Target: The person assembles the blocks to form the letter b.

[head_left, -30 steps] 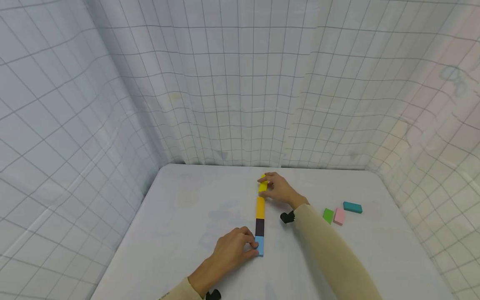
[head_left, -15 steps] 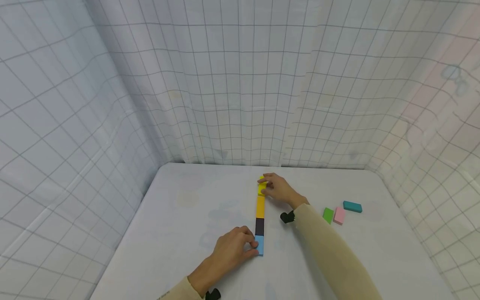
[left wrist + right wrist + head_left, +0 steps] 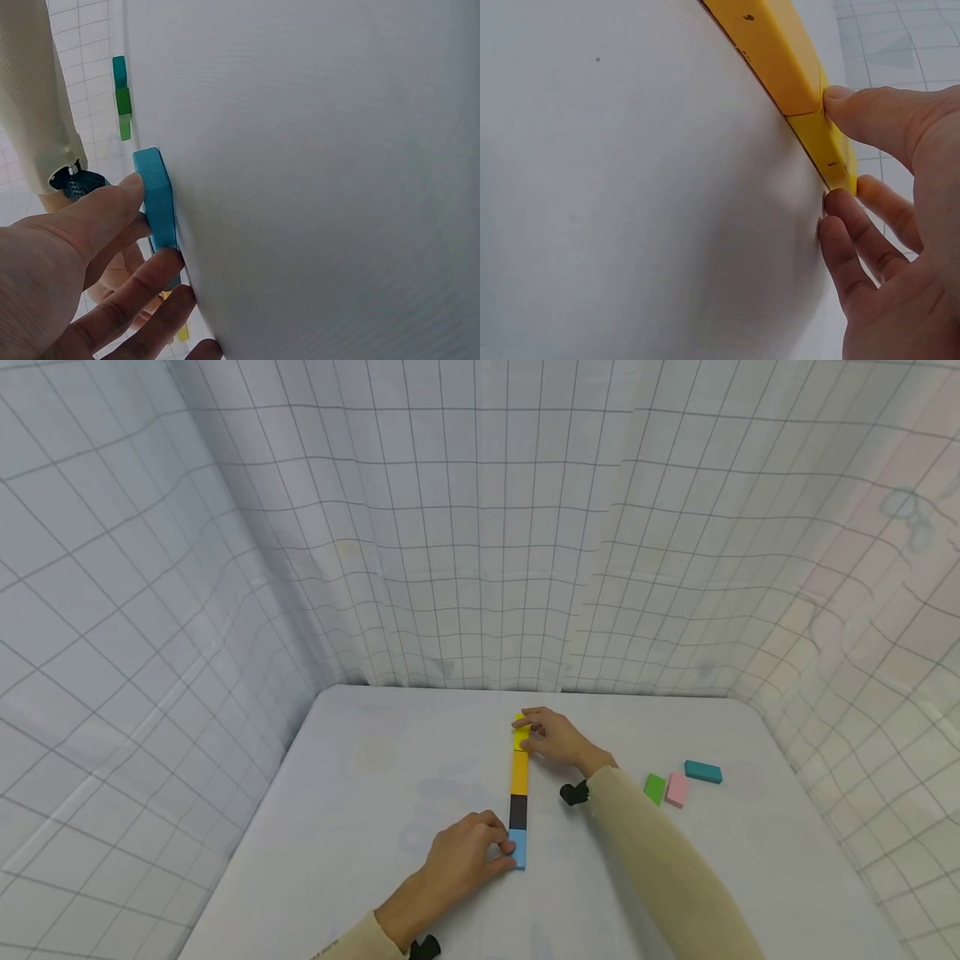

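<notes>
A straight row of flat blocks runs away from me on the white table in the head view. Nearest is a light blue block [image 3: 519, 852], then a black block [image 3: 518, 812], an orange-yellow block [image 3: 520, 774] and a bright yellow block [image 3: 521, 739] at the far end. My left hand [image 3: 467, 856] holds the light blue block between thumb and fingers at the near end. At the far end my right hand [image 3: 557, 737] pinches the yellow block lengthwise. In the right wrist view, the yellow block [image 3: 829, 150] meets the end of the orange-yellow block [image 3: 772, 56].
To the right of the row lie a green block [image 3: 655, 788], a pink block [image 3: 677, 789] and a teal block [image 3: 703, 772]. White gridded sheeting [image 3: 480, 543] surrounds the table [image 3: 360, 818] at the back and sides.
My right hand has drawn the yellow block slightly nearer and leftward, closing the gap to the orange-yellow block and straightening it with the row. The left hand stays on the light blue block.
</notes>
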`<state>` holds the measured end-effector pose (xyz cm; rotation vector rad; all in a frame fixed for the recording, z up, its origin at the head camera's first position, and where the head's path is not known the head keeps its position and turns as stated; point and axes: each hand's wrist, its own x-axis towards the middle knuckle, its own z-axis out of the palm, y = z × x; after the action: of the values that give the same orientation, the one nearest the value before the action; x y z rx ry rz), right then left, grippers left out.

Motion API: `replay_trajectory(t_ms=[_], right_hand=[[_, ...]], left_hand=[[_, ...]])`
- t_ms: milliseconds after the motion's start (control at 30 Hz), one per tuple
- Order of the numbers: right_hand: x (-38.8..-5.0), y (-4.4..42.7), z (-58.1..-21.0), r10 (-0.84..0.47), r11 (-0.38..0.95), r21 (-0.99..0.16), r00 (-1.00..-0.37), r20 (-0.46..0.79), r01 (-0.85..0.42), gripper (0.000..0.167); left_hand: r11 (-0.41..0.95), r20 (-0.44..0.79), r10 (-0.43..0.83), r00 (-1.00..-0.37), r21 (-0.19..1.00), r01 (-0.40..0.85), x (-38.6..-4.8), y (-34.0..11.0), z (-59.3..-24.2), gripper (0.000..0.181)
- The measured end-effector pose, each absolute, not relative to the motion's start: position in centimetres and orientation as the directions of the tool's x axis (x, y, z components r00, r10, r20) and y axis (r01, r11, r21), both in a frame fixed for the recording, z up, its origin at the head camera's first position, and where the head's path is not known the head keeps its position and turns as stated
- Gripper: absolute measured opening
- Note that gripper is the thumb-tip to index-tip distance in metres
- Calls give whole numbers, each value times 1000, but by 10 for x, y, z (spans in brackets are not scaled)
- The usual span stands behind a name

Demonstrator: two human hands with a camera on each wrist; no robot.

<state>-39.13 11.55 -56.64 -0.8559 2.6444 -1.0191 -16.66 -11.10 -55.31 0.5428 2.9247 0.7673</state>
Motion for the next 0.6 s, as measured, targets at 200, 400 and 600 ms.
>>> replay_trajectory(t_ms=[200,400,600], right_hand=[[-384,112,-555,-568,616,-664,-823,-1,-423,40],[-382,113,-555,-569,627,-642,-822,9,-441,38],[-382,114,-557,-567,622,-657,-824,-2,-426,38]], left_hand=[[811,24,359,-933,488,324,-167,-112,-554,14],[814,13,359,-933,485,320,-167,-111,-553,16],[817,8,352,-936,485,312,-167,-111,-553,16]])
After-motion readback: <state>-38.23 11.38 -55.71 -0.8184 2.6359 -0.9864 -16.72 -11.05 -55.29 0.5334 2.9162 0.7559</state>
